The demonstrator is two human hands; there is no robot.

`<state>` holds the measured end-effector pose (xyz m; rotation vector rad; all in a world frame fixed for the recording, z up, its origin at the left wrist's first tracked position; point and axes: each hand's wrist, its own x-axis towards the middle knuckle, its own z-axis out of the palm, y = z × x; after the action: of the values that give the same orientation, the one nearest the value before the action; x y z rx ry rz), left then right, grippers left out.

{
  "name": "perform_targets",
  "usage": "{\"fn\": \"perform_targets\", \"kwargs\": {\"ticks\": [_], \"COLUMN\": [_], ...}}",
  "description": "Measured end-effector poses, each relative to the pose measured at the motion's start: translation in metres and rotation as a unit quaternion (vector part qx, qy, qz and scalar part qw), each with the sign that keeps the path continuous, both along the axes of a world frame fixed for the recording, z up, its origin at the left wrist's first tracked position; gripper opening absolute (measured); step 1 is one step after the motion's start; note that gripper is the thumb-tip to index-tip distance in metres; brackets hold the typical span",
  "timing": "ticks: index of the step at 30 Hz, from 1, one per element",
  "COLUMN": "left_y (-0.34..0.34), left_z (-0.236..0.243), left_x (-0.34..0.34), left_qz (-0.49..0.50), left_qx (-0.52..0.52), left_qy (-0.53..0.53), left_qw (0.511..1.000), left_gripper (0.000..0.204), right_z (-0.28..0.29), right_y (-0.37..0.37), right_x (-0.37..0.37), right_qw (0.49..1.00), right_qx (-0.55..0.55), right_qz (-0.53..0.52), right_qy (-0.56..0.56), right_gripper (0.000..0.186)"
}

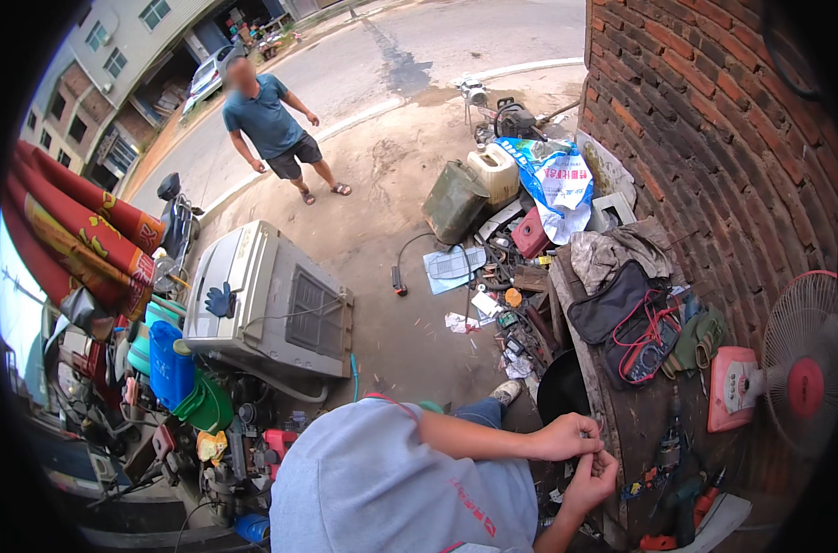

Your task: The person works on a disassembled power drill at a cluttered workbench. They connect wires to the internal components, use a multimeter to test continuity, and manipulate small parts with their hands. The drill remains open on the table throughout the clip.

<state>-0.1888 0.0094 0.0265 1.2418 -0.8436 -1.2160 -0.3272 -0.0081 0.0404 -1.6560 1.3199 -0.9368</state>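
My left hand [569, 437] reaches across from my grey shirt with its fingers pinched together. Just below it, my right hand [591, 483] is closed as well, and the fingertips of both nearly meet. Whatever lies between them is too small to make out. Both hands are over the near edge of a worn wooden bench [592, 355]. Beyond them on the bench, a multimeter [642, 361] with red test leads [660, 323] rests on an unfolded black pouch [613, 309]. Beside the hands is a dark round basin [564, 387], partly hidden.
A pink fan [802, 373] stands at the right by the brick wall [714, 129]. Tools, including a drill [684, 502], lie on the bench. Scrap and jerrycans [456, 201] crowd the ground ahead. At left stands a washing machine [271, 300]; another person [273, 120] stands beyond.
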Motion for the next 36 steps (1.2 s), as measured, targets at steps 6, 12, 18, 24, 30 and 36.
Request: {"fn": "perform_targets", "kwargs": {"ticks": [6,12,18,24,30,36], "left_y": [-0.004,-0.007,-0.012,-0.012,-0.017,-0.014], "left_z": [0.017,0.030,0.036,0.027,0.021,0.007], "left_x": [-0.003,-0.004,-0.014,-0.030,-0.030,-0.014], "left_qz": [-0.059,-0.065,-0.127,-0.168,-0.247,-0.349], "left_qx": [0.071,0.075,0.155,0.137,0.073,0.022], "left_qy": [-0.033,0.040,0.052,0.038,0.030,-0.034], "left_qw": [0.995,0.994,0.978,0.975,0.966,0.936], "left_gripper": [0.017,0.013,0.017,0.011,0.016,0.021], "right_z": [0.002,0.032,0.032,0.008,0.021,0.028], "right_y": [-0.002,-0.007,0.002,0.015,0.017,0.011], "right_x": [-0.023,-0.025,-0.044,-0.063,-0.068,-0.059], "right_qw": [0.993,0.998,0.998,0.974,0.946,0.909], "right_qx": [0.037,0.015,0.000,0.094,0.129,0.142], "right_qz": [0.021,0.037,-0.015,-0.069,-0.117,-0.116], "right_qy": [-0.109,-0.042,-0.061,-0.194,-0.272,-0.374], "right_gripper": [0.006,0.017,0.011,0.012,0.009,0.009]}}
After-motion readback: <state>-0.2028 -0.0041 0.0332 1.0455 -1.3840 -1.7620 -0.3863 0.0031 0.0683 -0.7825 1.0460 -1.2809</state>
